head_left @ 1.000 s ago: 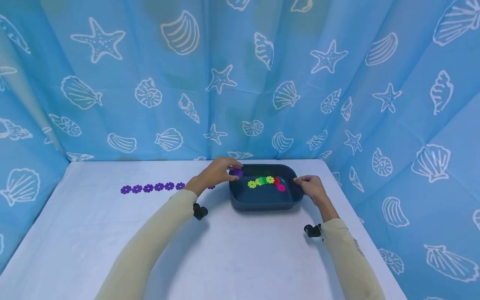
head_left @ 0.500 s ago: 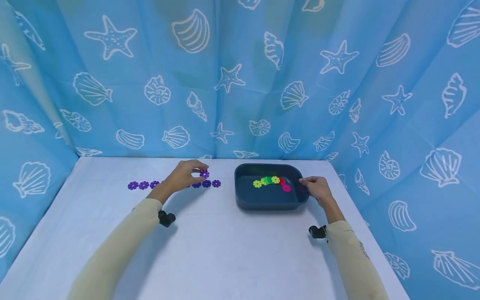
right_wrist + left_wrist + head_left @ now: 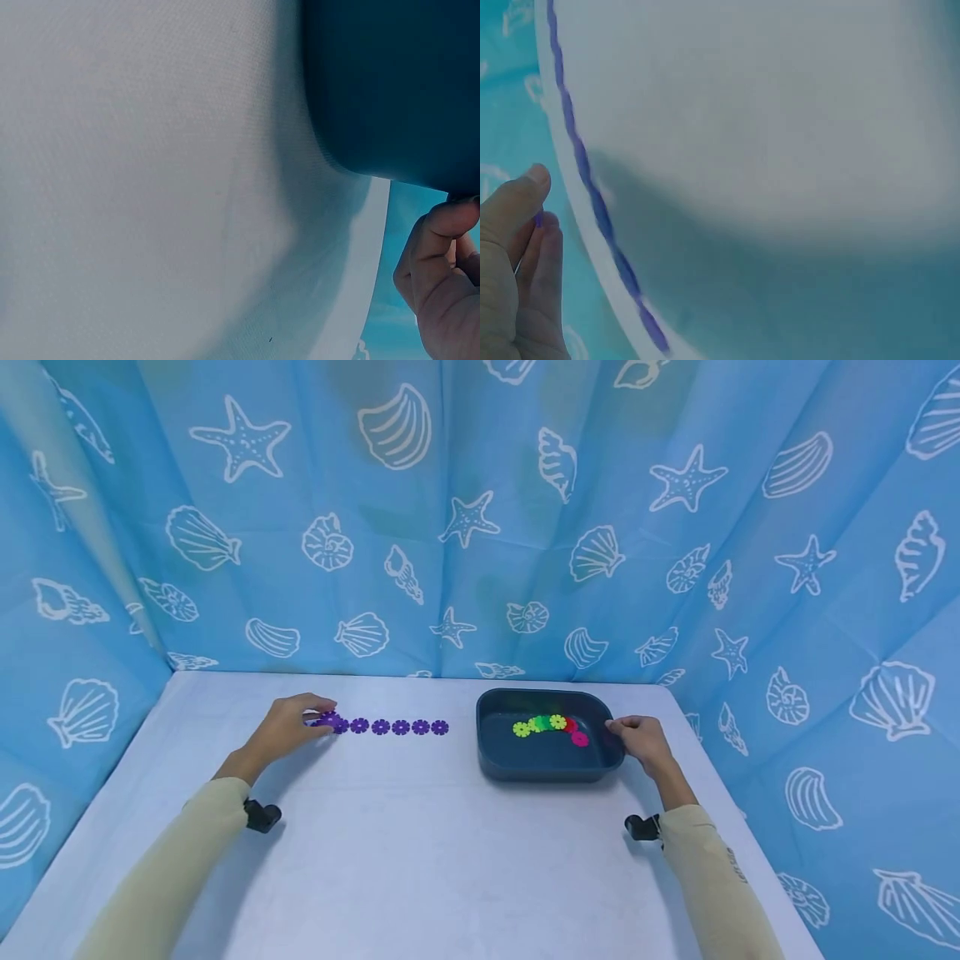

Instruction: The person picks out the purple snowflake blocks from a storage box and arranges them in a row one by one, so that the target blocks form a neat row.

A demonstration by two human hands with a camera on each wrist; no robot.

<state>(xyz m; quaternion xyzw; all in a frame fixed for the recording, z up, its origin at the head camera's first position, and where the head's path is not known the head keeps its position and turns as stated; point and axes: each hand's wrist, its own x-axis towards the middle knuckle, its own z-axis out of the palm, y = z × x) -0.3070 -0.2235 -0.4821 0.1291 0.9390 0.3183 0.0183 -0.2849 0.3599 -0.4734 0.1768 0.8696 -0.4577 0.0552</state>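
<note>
In the head view my left hand [image 3: 283,728] pinches a purple flower-shaped disc [image 3: 327,718] between thumb and fingers, above the left part of a row of matching purple discs [image 3: 401,727] on the table. The left wrist view shows only a sliver of the pinched disc [image 3: 539,218] between the fingertips; the row runs alongside. At the right, my right hand [image 3: 642,741] grips the right end of a dark blue-grey basin [image 3: 551,772] by its rim. Inside the basin lie several flower discs [image 3: 557,722] in yellow, green, red and pink.
A white cloth [image 3: 420,860] covers the table. Blue curtains [image 3: 480,577] with white shell and starfish prints hang behind it and at both sides. A black wrist camera [image 3: 262,816] sits on the left wrist, another [image 3: 642,827] on the right.
My left hand has carried the purple disc from over the basin's left rim leftward along the purple row. The right hand keeps its grip on the basin. The head view has shifted slightly.
</note>
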